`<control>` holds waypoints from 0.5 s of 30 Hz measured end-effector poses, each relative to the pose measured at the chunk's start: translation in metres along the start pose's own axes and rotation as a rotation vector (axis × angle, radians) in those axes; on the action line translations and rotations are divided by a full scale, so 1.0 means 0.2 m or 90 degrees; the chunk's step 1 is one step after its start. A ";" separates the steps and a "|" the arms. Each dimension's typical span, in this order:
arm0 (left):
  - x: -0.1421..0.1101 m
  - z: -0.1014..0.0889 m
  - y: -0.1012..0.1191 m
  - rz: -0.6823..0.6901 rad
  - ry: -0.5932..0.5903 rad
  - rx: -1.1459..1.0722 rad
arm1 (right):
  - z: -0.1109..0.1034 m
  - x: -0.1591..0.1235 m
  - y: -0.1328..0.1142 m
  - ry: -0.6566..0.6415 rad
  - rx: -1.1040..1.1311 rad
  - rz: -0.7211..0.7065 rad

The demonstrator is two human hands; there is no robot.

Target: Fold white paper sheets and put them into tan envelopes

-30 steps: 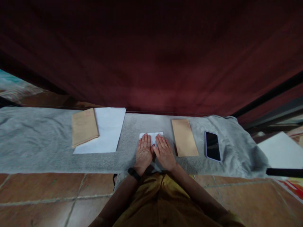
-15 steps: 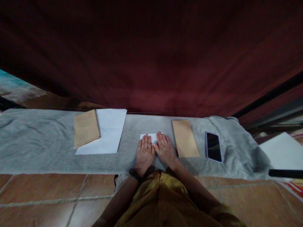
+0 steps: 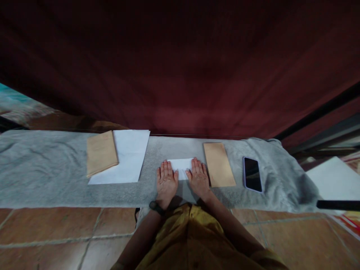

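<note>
A small piece of white paper [image 3: 181, 165], which looks folded, lies on the grey cloth [image 3: 165, 146] in front of me. My left hand [image 3: 167, 180] rests flat on its left end, fingers stretched out and pointing away from me. On the right end lies my right hand [image 3: 198, 177], also flat with the fingers extended. Between my two thumbs the middle of the paper shows. Just right of my right hand is a brown envelope [image 3: 219, 165], apart from the fingers.
To the left, a stack of brown envelopes [image 3: 101, 153] overlaps white sheets [image 3: 131, 155]. A phone [image 3: 252, 174] with a dark screen lies on the right. Behind the cloth hangs a dark red curtain [image 3: 180, 82]. Another white sheet [image 3: 334, 180] is at the far right.
My hands have slid apart, the left one leftward and the right one rightward, uncovering more of the paper's middle. Both stay flat.
</note>
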State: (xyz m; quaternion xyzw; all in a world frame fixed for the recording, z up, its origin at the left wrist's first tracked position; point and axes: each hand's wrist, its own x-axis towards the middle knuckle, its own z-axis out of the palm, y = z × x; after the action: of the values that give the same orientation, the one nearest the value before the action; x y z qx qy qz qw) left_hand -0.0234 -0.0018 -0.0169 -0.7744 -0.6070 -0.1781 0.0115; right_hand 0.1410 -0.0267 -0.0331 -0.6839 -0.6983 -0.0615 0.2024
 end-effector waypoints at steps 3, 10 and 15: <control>0.01 -0.01 -0.02 -0.024 0.020 0.000 | 0.00 0.00 0.00 -0.002 0.002 0.002; 0.05 -0.02 0.08 0.117 -0.057 -0.047 | -0.01 0.00 -0.01 -0.033 0.001 0.004; 0.05 0.02 0.13 0.151 -0.101 -0.055 | -0.02 0.00 0.00 -0.052 0.009 0.008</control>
State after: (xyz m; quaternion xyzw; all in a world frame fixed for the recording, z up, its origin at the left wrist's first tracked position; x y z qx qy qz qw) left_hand 0.0035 0.0026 -0.0120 -0.8523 -0.5018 -0.1395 -0.0491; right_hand 0.1419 -0.0286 -0.0288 -0.6887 -0.7021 -0.0271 0.1787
